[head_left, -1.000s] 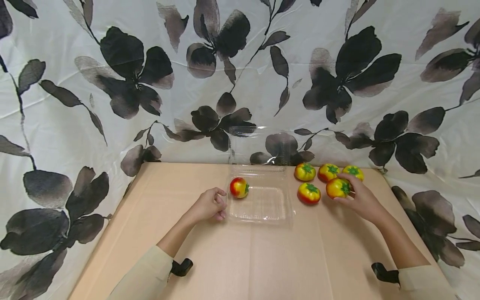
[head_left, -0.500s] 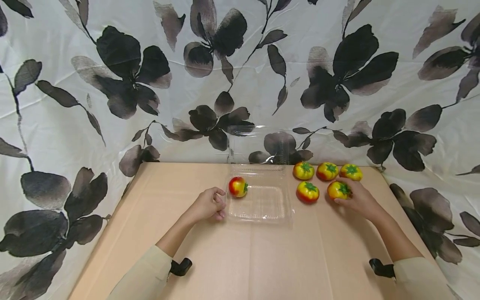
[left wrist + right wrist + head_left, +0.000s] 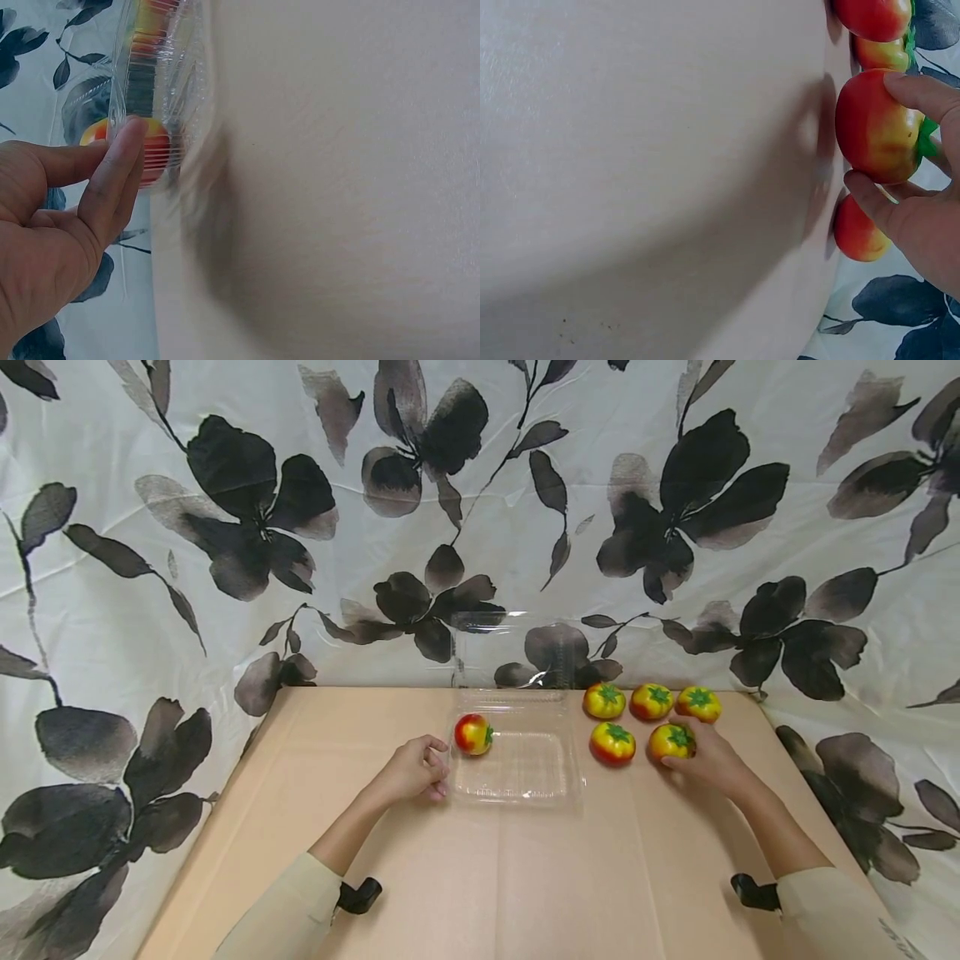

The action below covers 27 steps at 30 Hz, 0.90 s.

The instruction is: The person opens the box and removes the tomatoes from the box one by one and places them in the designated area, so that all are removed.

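In the head view, my right hand (image 3: 705, 758) holds a red-and-yellow toy fruit with a green leafy top (image 3: 670, 742) between thumb and fingers. Its red underside faces the table in the right wrist view; whether it touches the table, I cannot tell. My left hand (image 3: 411, 770) is at the left side of a clear plastic clamshell container (image 3: 517, 793), pinching its rim between thumb and fingers (image 3: 112, 176). One more toy fruit (image 3: 472, 735) lies on its side in the container's back left corner, green top to the right.
Several similar toy fruits (image 3: 612, 744) stand right of the container, most in a row along the table's back edge. The container's clear lid (image 3: 517, 647) stands up behind it against a floral cloth (image 3: 300, 635). A pale wooden table (image 3: 555, 877) extends toward me.
The fruit in my right hand has turned so its green top faces more upward, and the hand has shifted slightly around it. My left hand stays at the container's edge. The view drifts slightly.
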Available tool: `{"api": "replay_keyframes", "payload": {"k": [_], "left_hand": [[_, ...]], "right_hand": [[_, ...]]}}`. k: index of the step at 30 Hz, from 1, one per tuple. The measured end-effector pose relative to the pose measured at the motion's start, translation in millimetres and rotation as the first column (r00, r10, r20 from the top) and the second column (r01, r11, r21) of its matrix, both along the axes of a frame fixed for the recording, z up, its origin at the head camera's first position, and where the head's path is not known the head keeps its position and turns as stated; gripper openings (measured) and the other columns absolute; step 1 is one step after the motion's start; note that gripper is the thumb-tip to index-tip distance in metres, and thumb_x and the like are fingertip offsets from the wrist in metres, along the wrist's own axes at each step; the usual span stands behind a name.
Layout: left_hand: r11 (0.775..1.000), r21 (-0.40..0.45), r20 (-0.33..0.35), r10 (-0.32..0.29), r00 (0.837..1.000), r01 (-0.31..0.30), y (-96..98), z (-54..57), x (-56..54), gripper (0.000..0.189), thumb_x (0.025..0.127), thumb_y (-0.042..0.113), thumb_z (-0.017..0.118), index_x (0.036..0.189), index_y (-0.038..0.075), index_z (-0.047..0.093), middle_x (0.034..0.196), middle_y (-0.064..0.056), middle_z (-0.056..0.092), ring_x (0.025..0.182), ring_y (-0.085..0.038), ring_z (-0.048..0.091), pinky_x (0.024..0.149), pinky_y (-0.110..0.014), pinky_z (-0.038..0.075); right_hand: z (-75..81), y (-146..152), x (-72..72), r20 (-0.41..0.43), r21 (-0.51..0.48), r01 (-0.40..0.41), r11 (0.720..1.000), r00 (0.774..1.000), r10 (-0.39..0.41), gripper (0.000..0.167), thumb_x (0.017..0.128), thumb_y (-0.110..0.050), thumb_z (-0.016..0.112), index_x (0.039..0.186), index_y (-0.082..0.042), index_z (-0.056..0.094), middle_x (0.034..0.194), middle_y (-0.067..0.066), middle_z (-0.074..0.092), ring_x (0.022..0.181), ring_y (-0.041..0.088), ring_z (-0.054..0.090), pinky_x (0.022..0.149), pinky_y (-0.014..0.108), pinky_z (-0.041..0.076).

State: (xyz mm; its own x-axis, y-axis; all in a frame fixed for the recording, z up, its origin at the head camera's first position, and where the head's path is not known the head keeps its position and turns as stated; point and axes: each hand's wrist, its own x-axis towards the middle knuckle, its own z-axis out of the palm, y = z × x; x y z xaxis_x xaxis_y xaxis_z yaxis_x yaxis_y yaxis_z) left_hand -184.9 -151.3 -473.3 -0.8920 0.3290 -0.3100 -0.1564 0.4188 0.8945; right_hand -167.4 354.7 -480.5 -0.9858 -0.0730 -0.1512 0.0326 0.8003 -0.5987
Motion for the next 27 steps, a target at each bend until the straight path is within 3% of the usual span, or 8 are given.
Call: {"api": "replay_keyframes", "payload": {"k": [7,27], "left_hand": [[1.0,0.005,-0.001,-0.006,1.0,0.006,-0.1,0.6,0.9,0.04,0.096,-0.008,0.062,0.135,-0.01,0.05,0.087,-0.016,0.064,0.06,-0.02,0.071,0.06,-0.041,0.066],[1.0,-0.016,0.001,-0.007,1.0,0.007,0.4,1.6,0.4,0.041,0.096,-0.006,0.062,0.135,-0.009,0.051,0.089,-0.016,0.064,0.061,-0.02,0.071,0.063,-0.043,0.067]], "right_hand": [[-2.6,-2,0.8,0.039,-0.015,0.029,0.999,0.999,-0.028,0.088,0.092,-0.027,0.077,0.153,0.008,0.025,0.155,0.037,0.03,0.136,0.056,0.037,0.115,0.075,0.031],[-12.9,-3,0.2,0.017,0.001,0.06,0.998,0.998,-0.06,0.089,0.096,-0.04,0.072,0.154,0.009,0.025,0.154,0.039,0.033,0.137,0.057,0.037,0.116,0.074,0.031]]}}
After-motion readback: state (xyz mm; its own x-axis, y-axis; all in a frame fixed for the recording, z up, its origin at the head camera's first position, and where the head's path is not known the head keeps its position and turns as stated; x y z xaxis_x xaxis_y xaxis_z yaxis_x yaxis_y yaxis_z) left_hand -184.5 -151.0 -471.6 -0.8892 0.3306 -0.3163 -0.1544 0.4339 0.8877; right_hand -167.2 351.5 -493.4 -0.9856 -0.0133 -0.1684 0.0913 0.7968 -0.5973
